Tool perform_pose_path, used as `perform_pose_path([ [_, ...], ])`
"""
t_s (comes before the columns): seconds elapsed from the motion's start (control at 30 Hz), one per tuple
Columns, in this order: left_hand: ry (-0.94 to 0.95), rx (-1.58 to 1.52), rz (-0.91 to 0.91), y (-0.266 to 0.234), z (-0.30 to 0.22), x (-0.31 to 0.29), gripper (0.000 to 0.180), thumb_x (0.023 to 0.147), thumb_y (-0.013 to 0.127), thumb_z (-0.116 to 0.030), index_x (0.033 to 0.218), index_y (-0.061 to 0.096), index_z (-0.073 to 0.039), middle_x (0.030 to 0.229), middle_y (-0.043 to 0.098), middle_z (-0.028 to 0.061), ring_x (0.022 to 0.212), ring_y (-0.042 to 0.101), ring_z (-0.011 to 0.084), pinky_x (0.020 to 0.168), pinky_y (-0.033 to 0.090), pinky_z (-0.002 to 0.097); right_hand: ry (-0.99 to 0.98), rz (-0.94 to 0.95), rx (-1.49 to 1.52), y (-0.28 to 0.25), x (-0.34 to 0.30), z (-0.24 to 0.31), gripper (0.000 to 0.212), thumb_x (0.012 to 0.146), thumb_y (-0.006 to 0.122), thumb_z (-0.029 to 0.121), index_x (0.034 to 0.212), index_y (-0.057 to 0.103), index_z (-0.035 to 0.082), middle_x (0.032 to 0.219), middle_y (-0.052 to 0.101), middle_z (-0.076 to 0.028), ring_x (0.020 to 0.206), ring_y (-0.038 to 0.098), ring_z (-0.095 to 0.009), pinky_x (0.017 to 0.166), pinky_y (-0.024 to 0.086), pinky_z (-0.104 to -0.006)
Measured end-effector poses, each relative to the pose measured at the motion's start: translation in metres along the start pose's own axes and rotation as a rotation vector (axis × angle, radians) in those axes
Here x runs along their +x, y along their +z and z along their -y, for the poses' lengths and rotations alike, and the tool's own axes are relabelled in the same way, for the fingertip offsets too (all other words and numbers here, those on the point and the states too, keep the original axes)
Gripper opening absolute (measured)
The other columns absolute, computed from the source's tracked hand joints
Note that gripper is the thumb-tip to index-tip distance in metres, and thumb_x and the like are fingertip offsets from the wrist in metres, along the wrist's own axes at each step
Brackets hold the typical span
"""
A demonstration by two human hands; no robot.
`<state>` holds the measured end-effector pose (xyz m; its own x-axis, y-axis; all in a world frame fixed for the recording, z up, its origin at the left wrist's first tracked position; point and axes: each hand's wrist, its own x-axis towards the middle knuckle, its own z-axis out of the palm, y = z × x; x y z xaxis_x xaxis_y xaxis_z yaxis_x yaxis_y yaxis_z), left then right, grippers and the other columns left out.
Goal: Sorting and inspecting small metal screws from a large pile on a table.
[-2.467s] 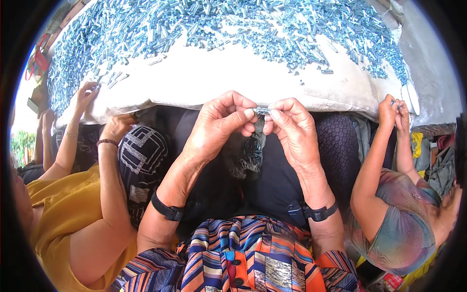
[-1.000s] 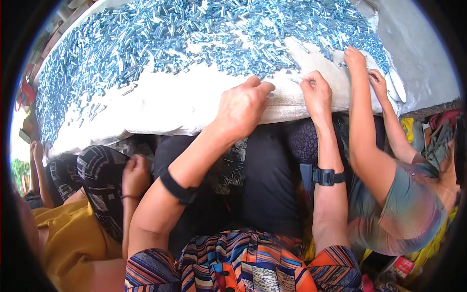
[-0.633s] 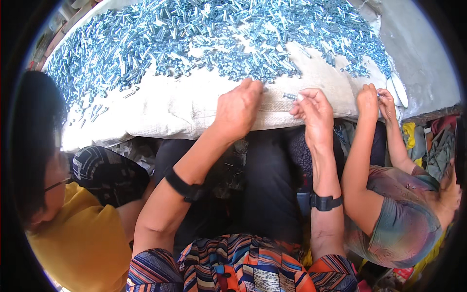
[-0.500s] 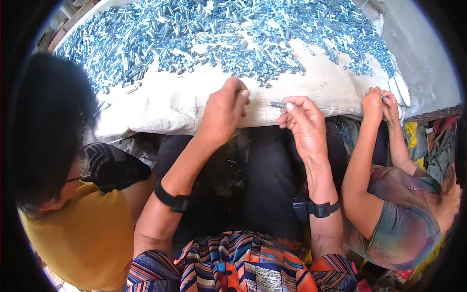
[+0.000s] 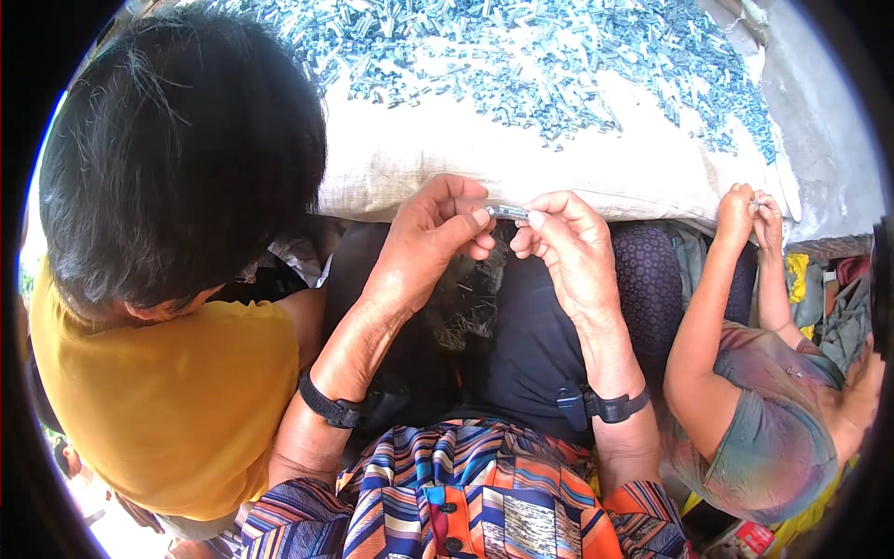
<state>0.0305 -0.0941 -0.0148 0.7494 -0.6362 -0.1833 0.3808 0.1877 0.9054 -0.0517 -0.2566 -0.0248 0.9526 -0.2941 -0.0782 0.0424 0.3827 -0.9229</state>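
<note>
Between my two hands is a slim, silvery metal sleeve (image 5: 508, 212), held level just in front of the cloth's near edge. The thumb and fingers of my left hand (image 5: 430, 231) pinch its left end. On the other end, my right hand (image 5: 575, 250) has thumb and forefinger closed, with the remaining fingers curled beneath. Whether a second small part sits in the left fingertips is too small to tell. Beyond the hands, a broad heap of similar blue-silver metal pieces (image 5: 521, 70) covers the pale cloth (image 5: 400, 154).
A person in a yellow top (image 5: 168, 401) leans in close on my left. At right, another person's hands (image 5: 750, 219) pinch something small at the cloth's edge. My dark-trousered knees (image 5: 531, 326) lie under my hands. Yellow and grey cloths (image 5: 815, 289) are piled far right.
My left hand has come back from beside the heap to meet the right at the metal sleeve. The person on the left has leaned further in. The view has shifted slightly.
</note>
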Motion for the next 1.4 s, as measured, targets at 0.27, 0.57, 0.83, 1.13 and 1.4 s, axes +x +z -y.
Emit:
perform_pose_path([
  [0.27,0.028,-0.036,0.083,-0.005,0.009,-0.003,0.014,0.090,0.060,-0.012,0.096,0.058,0.001,0.081,0.060,0.0033,0.070,0.057,0.0081,0.064,0.047,0.0213,-0.005,0.041,0.018,-0.002,-0.008,-0.001,0.008,0.091,0.055,0.006,0.095,0.059,0.001,0.077,0.063,-0.007,0.070,0.062,-0.012,0.065,0.051,-0.0250],
  [0.57,0.038,-0.098,0.198,-0.005,0.018,-0.007,0.017,0.088,0.064,-0.016,0.095,0.058,-0.002,0.077,0.059,0.0016,0.065,0.054,0.0069,0.060,0.046,0.0207,0.055,0.125,0.108,-0.004,-0.021,-0.002,0.008,0.092,0.054,0.008,0.095,0.058,0.001,0.078,0.062,-0.007,0.068,0.062,-0.014,0.066,0.052,-0.0268],
  [0.83,-0.006,-0.214,0.321,-0.005,0.030,-0.012,0.022,0.086,0.067,-0.022,0.092,0.057,-0.003,0.079,0.060,0.0043,0.061,0.052,0.0087,0.054,0.042,0.0219,0.244,0.248,0.324,-0.006,-0.032,-0.008,0.008,0.092,0.053,0.009,0.094,0.056,0.002,0.080,0.062,-0.007,0.069,0.062,-0.014,0.064,0.052,-0.0273],
  [1.13,0.321,0.863,-0.222,-0.032,-0.006,0.061,0.015,0.082,0.062,-0.014,0.092,0.062,-0.002,0.074,0.060,0.0093,0.066,0.057,0.0187,0.063,0.045,0.0327,0.184,0.180,-0.447,-0.027,-0.020,-0.006,0.011,0.091,0.058,0.010,0.093,0.059,0.000,0.075,0.061,-0.003,0.062,0.058,-0.008,0.058,0.049,-0.0220],
  [1.4,0.526,1.299,-0.297,-0.028,0.002,0.127,0.017,0.079,0.060,-0.013,0.095,0.064,-0.011,0.087,0.060,0.0109,0.085,0.060,0.0316,0.072,0.047,0.0415,-0.478,-0.166,-1.047,-0.035,0.095,0.021,0.014,0.080,0.061,0.011,0.090,0.059,0.002,0.070,0.060,-0.013,0.062,0.061,-0.026,0.060,0.047,-0.0351],
])
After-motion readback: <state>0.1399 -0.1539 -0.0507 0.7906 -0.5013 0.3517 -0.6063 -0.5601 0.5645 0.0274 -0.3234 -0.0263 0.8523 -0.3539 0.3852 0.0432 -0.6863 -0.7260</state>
